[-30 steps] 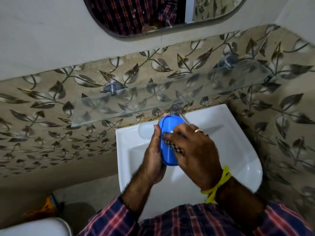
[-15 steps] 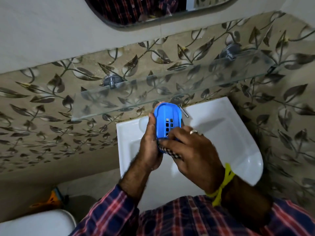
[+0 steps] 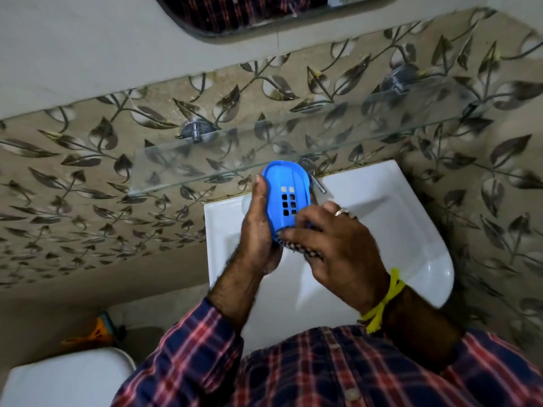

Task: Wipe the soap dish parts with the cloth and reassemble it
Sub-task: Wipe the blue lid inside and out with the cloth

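A blue plastic soap dish part with several square drain holes stands on edge over the white sink. My left hand grips its left rim, thumb along the edge. My right hand pinches a dark checked cloth against the part's lower end. Most of the cloth is hidden under my right fingers. No other dish part is in sight.
A glass shelf on metal brackets runs along the leaf-patterned wall just above the hands. A metal tap pokes out behind the dish. A mirror hangs higher up. A white toilet tank sits at lower left.
The dish part turned so its holed inner face now shows, and the hands lifted it slightly toward the shelf. The cloth slid to the part's lower end.
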`<action>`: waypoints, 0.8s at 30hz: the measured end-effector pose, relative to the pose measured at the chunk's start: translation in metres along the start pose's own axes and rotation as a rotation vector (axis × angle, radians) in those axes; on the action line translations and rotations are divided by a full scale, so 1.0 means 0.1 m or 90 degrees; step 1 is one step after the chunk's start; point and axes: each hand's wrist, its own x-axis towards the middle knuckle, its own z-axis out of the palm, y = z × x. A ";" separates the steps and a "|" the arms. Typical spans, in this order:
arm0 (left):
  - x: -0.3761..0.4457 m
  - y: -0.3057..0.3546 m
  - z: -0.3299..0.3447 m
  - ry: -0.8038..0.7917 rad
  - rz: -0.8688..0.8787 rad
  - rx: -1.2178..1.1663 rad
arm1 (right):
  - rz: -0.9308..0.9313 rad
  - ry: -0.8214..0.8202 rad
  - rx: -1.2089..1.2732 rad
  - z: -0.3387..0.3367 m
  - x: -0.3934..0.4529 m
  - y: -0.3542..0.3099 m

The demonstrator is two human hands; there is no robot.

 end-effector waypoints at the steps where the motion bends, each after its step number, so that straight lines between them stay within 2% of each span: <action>1: -0.01 0.02 -0.01 0.000 0.005 0.003 | -0.023 -0.003 -0.004 0.00 -0.04 0.00; 5: -0.05 -0.01 -0.01 0.038 0.026 -0.013 | 0.028 0.048 0.002 -0.05 0.02 0.10; 10: -0.11 0.06 -0.03 0.033 0.039 -0.001 | -0.057 0.015 -0.003 -0.02 -0.08 0.07; 14: -0.14 -0.04 0.04 0.050 0.023 -0.006 | 0.049 0.094 0.025 -0.04 0.09 0.10; 18: -0.19 -0.04 0.02 0.041 0.038 0.010 | 0.001 0.051 0.020 -0.04 0.05 0.07; 22: -0.22 -0.16 0.08 0.072 0.032 0.042 | 0.104 0.080 0.065 -0.09 0.14 0.09; 24: -0.24 -0.13 0.08 0.078 0.040 0.033 | 0.071 0.044 0.069 -0.07 0.10 -0.01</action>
